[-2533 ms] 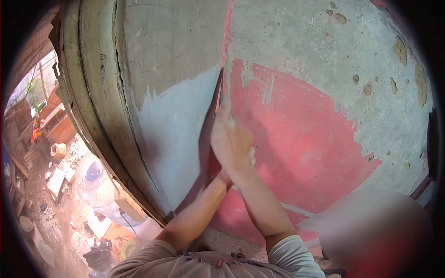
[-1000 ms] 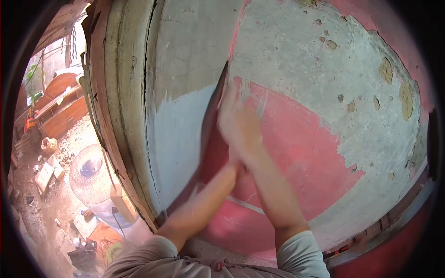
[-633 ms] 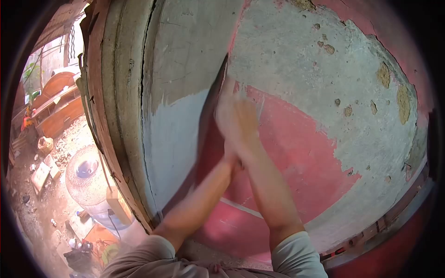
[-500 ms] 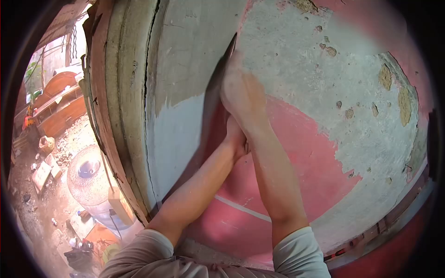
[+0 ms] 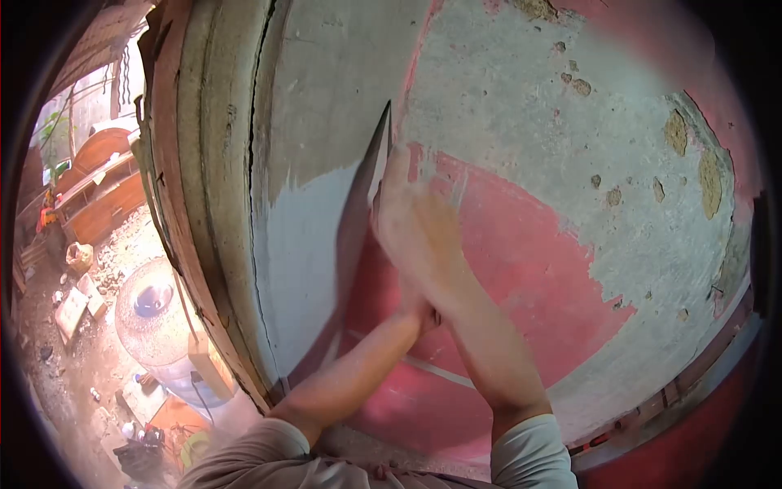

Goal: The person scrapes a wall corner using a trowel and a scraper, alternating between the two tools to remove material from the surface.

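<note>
My right hand [image 5: 417, 222], slightly blurred, is closed against the wall at its inner corner. A long narrow blade [image 5: 385, 147] points up from beside its fingers, close along the corner. Crossed beneath my right wrist, my left hand [image 5: 421, 308] is curled closed, with a small dark end beside it; most of its fingers are hidden. Around my hands, pink paint [image 5: 521, 269] with a ragged edge covers the lower part of the wall. Bare grey plaster [image 5: 505, 106] shows above and to the right, with fine pale scratches just right of my right hand.
To the left, a pale-painted wall strip [image 5: 305, 244] meets a cracked, weathered post [image 5: 216, 163]. Beyond it lies a littered yard with a large round-topped container [image 5: 142, 326] and wooden furniture [image 5: 106, 204]. Chipped holes [image 5: 710, 186] mark the wall at right.
Both hands and the blade have moved down along the corner, and the blade's tip sits lower. Scratched pale marks now show at the pink paint's upper edge.
</note>
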`<state>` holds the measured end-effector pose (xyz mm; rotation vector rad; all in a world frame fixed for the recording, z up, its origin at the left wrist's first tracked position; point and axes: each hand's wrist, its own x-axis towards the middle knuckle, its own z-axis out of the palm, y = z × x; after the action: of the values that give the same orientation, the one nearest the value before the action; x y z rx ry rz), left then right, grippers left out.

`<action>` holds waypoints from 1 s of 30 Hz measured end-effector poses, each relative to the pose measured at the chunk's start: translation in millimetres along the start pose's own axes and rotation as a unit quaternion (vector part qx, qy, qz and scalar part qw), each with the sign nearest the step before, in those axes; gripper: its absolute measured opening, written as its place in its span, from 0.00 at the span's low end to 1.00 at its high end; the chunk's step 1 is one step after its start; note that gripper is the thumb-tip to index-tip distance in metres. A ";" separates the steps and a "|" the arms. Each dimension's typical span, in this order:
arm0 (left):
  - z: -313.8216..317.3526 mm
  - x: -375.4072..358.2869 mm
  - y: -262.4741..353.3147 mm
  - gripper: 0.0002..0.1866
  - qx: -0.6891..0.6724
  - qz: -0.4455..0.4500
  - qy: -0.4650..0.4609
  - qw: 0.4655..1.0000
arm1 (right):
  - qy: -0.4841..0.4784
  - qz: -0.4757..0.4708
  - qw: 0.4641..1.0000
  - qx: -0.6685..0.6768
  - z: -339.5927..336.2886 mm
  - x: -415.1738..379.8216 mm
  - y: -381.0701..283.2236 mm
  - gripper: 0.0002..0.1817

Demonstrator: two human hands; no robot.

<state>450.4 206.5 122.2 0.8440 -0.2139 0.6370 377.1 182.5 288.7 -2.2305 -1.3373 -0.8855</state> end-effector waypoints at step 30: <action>40.4 40.0 87.3 0.19 -0.196 -0.081 -0.016 0.977 | 0.105 -0.020 0.992 0.067 -11.1 69.7 13.1 0.24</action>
<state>432.4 236.7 220.3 0.4840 -0.2864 0.4087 409.2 213.9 344.7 -1.9562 -1.3074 -0.9837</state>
